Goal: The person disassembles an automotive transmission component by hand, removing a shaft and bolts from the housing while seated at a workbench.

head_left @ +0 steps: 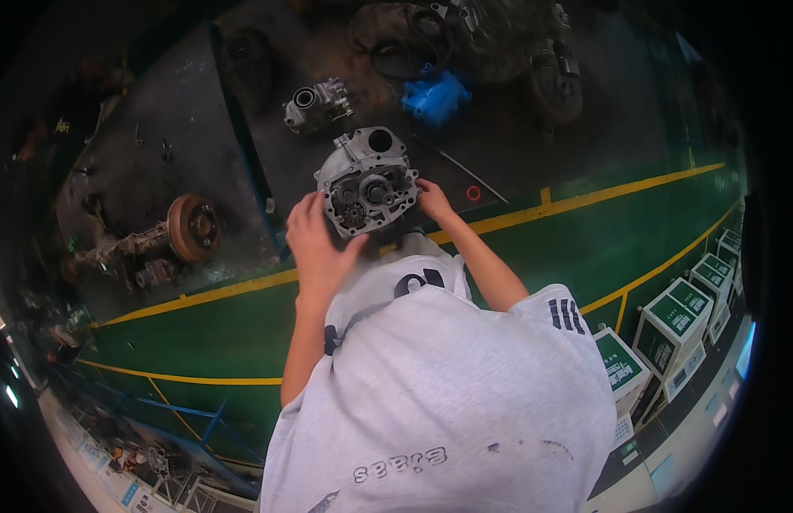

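Observation:
A grey metal gearbox housing (335,175) sits in front of me, its open face toward me and its gears and round bearing showing. My left hand (315,239) grips its left lower edge, the thumb apart from the fingers along the bottom. At the right edge, the fingers of my right hand (432,201) curl onto the rim, partly hidden by it. Just beyond the housing lies a smaller metal casting (315,104) with a round opening. A blue crumpled cloth or bag (437,97) rests farther off to the right.
A thin metal rod (472,177) and a red ring (473,193) lie right of the housing. An axle with a rusty brake drum (193,228) is on the left. Large dark machine parts (555,81) stand at the back. Several green-and-white boxes (670,329) line the right side.

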{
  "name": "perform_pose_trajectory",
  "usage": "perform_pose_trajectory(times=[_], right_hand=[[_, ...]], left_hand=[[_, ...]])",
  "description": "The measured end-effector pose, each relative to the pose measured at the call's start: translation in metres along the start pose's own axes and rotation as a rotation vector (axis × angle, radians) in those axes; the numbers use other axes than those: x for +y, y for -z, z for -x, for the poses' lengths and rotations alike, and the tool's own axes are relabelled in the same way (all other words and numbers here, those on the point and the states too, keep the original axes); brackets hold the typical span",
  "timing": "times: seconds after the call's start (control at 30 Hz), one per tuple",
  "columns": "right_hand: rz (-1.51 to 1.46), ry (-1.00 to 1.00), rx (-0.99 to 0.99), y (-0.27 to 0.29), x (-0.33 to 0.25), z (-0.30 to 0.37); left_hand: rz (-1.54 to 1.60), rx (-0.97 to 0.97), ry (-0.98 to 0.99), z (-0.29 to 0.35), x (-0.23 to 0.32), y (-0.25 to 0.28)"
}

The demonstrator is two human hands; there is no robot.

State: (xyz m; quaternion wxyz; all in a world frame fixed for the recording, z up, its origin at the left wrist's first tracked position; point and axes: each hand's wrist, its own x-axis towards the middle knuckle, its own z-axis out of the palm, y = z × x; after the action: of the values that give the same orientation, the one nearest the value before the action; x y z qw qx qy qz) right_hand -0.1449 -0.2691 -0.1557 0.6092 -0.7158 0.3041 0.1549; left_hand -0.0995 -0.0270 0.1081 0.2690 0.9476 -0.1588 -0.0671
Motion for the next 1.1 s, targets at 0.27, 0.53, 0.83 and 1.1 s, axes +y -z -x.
perform_pose_trajectory(times=[0.27, 0.53, 0.83, 1.1], right_hand=[[-0.725, -0.01, 0.02, -0.006, -0.019, 0.021], [-0.803, -0.029, -0.055, -0.001, -0.02, 0.039], [-0.617, 0.245, -0.066, -0.023, -0.036, 0.077], [-0.465, 0.311, -0.058, -0.079, -0.07, 0.105]], left_hand=[[-0.35, -0.192, -0.146, -0.044, 0.017, -0.061], [-0.205, -0.203, -0.005, -0.04, 0.003, -0.051], [0.215, -0.076, 0.293, 0.017, -0.056, -0.063], [0.49, -0.088, 0.454, 0.06, -0.129, -0.032]])
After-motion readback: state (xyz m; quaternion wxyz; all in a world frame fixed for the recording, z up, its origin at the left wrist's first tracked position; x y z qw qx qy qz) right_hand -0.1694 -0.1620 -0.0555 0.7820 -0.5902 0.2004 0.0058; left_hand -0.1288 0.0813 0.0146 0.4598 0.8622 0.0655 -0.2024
